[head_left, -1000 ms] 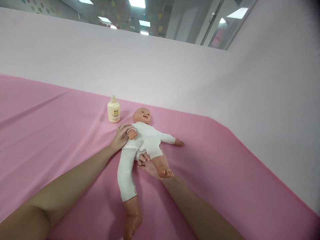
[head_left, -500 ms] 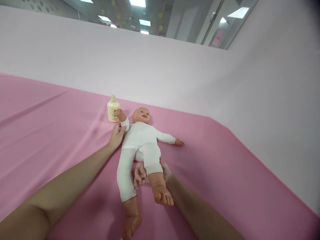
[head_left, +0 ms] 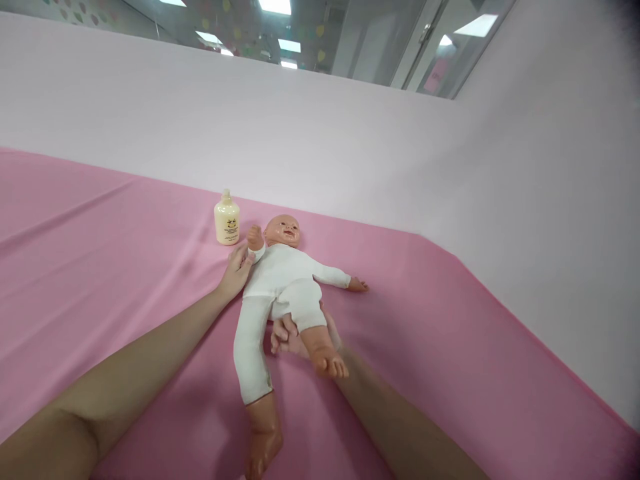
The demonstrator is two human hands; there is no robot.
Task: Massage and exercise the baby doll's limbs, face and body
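Note:
A baby doll in a white bodysuit lies on its back, head toward the wall. My left hand is at the doll's bent arm on the left of the picture, fingers closed at its white sleeve; part of the grip is hidden behind the arm. From beneath, my right hand holds the doll's leg on the right at about the knee, its curled fingers showing between the two legs. That leg is bent and raised, while the other leg lies straight. The doll's far arm stretches out to the right.
A cream-coloured bottle with a dark printed label stands left of the doll's head. Pink sheeting covers the surface. Behind and to the right rise white walls, with a window above.
The doll's leg in my right hand has bent further, its foot moving up toward the body. The doll's arm at my left hand has shifted right, toward its head, uncovering the bottle's label.

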